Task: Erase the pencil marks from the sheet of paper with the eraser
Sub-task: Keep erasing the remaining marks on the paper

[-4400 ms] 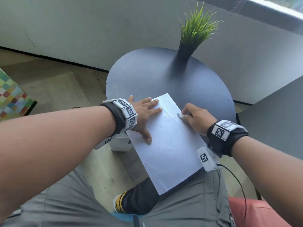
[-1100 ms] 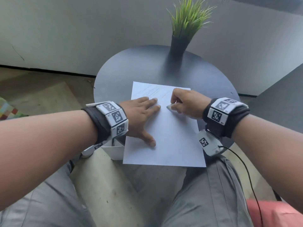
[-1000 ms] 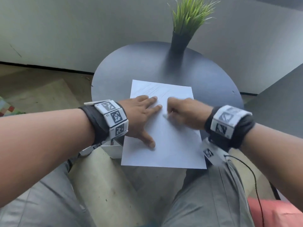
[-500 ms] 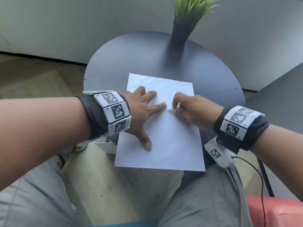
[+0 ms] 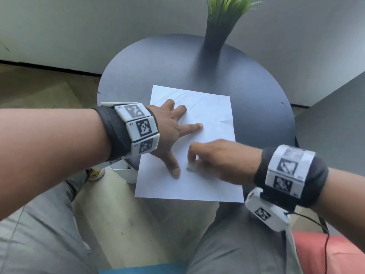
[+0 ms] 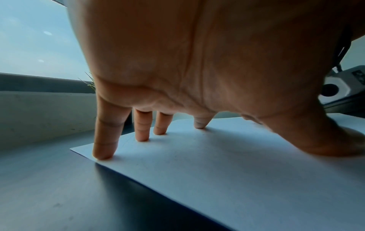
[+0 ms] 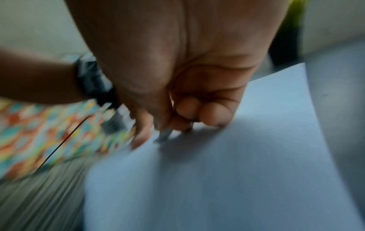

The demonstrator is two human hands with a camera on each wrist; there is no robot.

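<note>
A white sheet of paper lies on the round dark table, its near edge hanging over the table's rim. Faint pencil strokes remain near its far left corner. My left hand lies spread flat on the sheet's left side, fingertips pressing it down. My right hand pinches a small pale eraser against the paper, close to my left thumb. In the right wrist view the eraser shows blurred under curled fingers.
A dark vase with green grass stands at the table's far side. A small white bin sits on the floor under the table's left edge. My knees lie below the paper, and a wall runs behind the table.
My right hand with the eraser has slid from the sheet's upper middle down toward me, ending beside my left thumb. The left hand still presses the paper in the same place.
</note>
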